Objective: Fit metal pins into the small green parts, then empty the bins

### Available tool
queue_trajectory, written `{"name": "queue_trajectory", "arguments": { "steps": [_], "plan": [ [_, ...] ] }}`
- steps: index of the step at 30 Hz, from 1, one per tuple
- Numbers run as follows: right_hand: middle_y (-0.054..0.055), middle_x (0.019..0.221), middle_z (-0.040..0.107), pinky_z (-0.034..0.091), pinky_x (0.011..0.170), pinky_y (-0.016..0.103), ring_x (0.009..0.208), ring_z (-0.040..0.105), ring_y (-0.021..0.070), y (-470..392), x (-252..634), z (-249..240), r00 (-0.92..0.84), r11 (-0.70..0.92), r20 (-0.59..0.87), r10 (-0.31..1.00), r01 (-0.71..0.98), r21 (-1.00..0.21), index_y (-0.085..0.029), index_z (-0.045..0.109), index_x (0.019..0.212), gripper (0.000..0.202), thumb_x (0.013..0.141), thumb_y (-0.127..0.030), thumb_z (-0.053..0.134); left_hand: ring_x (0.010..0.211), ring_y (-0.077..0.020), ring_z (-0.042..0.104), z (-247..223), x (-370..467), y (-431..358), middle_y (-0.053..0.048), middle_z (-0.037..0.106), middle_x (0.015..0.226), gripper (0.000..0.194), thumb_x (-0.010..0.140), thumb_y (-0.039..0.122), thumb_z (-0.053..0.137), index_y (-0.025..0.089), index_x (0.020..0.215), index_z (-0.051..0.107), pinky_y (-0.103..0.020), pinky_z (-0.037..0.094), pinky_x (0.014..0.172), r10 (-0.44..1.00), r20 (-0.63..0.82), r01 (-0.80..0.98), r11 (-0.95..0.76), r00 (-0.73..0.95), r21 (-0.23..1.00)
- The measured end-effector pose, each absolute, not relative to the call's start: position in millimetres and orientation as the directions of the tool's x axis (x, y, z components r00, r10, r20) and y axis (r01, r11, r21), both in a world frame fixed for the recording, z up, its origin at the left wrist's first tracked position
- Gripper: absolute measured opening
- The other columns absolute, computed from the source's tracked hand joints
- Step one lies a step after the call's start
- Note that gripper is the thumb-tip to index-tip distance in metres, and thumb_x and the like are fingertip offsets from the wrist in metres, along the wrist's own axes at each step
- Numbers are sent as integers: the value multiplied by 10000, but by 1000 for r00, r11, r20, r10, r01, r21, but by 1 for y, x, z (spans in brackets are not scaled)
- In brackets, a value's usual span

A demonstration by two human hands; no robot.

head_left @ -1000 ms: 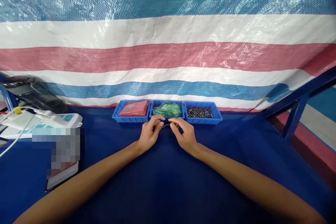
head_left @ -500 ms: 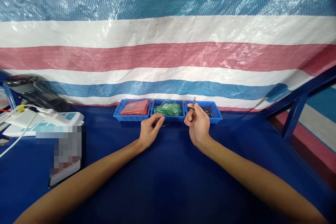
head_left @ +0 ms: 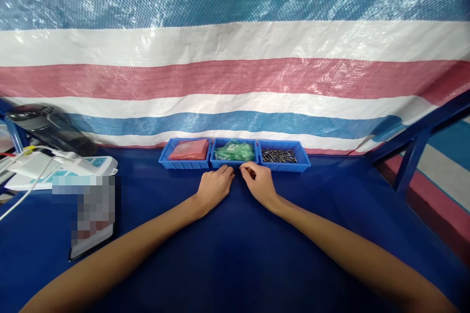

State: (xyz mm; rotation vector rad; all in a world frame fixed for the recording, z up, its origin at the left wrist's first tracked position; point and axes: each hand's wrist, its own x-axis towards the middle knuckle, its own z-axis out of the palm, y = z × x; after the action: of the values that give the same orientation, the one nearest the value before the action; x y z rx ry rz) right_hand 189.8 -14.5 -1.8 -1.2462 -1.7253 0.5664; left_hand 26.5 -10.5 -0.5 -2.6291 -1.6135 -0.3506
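Observation:
My left hand (head_left: 216, 186) is closed just in front of the middle tray, knuckles up and fingers curled. What its fingertips hold, if anything, is hidden. Close to its right, my right hand (head_left: 261, 185) has thumb and index finger pinched together. Anything between them is too small to make out. A narrow gap separates the two hands. Behind them stands a blue tray (head_left: 235, 162) of crumpled green plastic bags (head_left: 234, 149). Dark and brass-coloured screws (head_left: 279, 156) lie loose in the right tray (head_left: 303, 160). The left tray (head_left: 183, 164) contains flat red plastic bags (head_left: 189, 149).
A striped tarp (head_left: 235, 78) hangs behind the blue table (head_left: 235, 254). At left are a dark bottle (head_left: 55, 127), a white power strip (head_left: 99, 164) with cables, and a partly pixelated phone-like object (head_left: 91, 242). A blue metal frame (head_left: 414, 161) stands at right.
My right hand has come down and left from the screw tray, where a screw showed above its fingers. My left hand has rolled palm-down; the thin piece seen at its fingertips is now hidden.

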Motion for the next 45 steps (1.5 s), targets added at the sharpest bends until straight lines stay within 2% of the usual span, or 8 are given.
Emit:
{"name": "queue_trajectory", "arguments": {
  "steps": [4, 8, 11, 16, 20, 28, 36, 45],
  "plan": [
    [7, 650, 637, 401, 572, 246, 569, 560, 143, -13, 188, -7, -170, 383, 356, 919, 601, -702, -183, 662, 847, 157, 829, -168, 507, 597, -147, 612, -2, 28, -11, -75, 621, 947, 248, 966, 275, 335, 172, 979, 560, -233, 348, 496, 877, 160, 886, -463, 454, 23],
    [24, 717, 663, 379, 601, 249, 639, 584, 155, -15, 187, -8, -263, 432, 355, 897, 692, -578, -193, 649, 808, 132, 831, -153, 525, 590, -139, 606, -5, 26, -9, -64, 623, 965, 230, 976, 265, 318, 188, 1024, 530, -226, 343, 496, 877, 165, 883, -466, 452, 59],
    [21, 719, 656, 359, 595, 244, 639, 579, 150, -16, 187, -7, -284, 442, 351, 892, 704, -556, -194, 625, 792, 154, 871, -168, 494, 617, -136, 607, -5, 23, -7, -37, 641, 935, 210, 978, 278, 333, 200, 994, 527, -219, 343, 508, 869, 205, 856, -486, 451, 178],
    [13, 704, 643, 342, 584, 245, 636, 586, 158, -16, 188, -5, -307, 445, 325, 895, 682, -580, -192, 591, 839, 142, 903, -190, 464, 690, -119, 600, -2, 19, -6, -1, 645, 839, 200, 973, 283, 369, 196, 927, 544, -203, 405, 622, 840, 345, 681, -542, 419, 493],
    [7, 684, 614, 348, 578, 242, 593, 570, 152, -18, 188, -3, -294, 452, 345, 891, 630, -631, -184, 563, 904, 163, 931, -212, 404, 629, -97, 579, -1, 17, -8, 18, 636, 771, 209, 941, 361, 449, 193, 954, 573, -184, 411, 606, 836, 397, 592, -549, 379, 591],
    [1, 671, 579, 349, 550, 226, 524, 511, 119, -20, 190, -2, -216, 496, 455, 864, 527, -691, -176, 550, 892, 223, 956, -264, 356, 595, -83, 570, -2, 16, -8, 11, 634, 705, 261, 940, 361, 459, 162, 875, 615, -169, 414, 591, 784, 469, 533, -620, 406, 576],
    [0, 660, 568, 348, 554, 222, 529, 507, 115, -21, 190, -1, -227, 517, 470, 853, 498, -696, -182, 535, 833, 234, 957, -269, 357, 531, -69, 546, 0, 14, -10, 31, 594, 611, 273, 936, 356, 470, 158, 831, 626, -157, 415, 563, 741, 537, 513, -669, 403, 538],
    [-18, 614, 530, 339, 565, 220, 524, 495, 110, -19, 191, -4, -324, 545, 439, 838, 515, -662, -189, 519, 794, 255, 963, -269, 346, 793, -120, 668, 5, 16, -5, -32, 710, 867, 177, 921, 255, 512, 146, 942, 650, -178, 483, 744, 696, 621, 459, -712, 360, 531]
  ]
}}
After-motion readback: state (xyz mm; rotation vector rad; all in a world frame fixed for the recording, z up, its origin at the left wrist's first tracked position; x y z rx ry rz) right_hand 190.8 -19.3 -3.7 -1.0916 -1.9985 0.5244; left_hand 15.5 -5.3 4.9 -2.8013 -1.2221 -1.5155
